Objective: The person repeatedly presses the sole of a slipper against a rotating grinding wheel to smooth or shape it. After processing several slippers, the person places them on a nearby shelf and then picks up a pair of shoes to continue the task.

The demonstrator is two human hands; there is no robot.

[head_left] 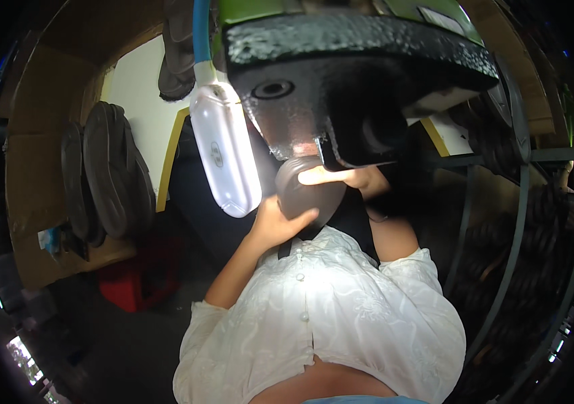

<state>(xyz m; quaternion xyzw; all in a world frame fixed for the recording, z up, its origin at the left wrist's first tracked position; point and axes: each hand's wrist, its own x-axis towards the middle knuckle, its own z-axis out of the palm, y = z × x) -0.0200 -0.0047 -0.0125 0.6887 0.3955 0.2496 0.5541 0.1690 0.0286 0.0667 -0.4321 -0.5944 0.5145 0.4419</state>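
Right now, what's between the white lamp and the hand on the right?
In the head view, the dark rounded piece sits between the white lamp and the right hand; the left hand grips it from below.

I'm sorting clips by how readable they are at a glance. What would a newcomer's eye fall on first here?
First the glowing white lamp hanging at upper centre-left, beside the big black machine head across the top. Just below, the left hand and right hand grip a dark rounded piece, above a white buttoned shirt.
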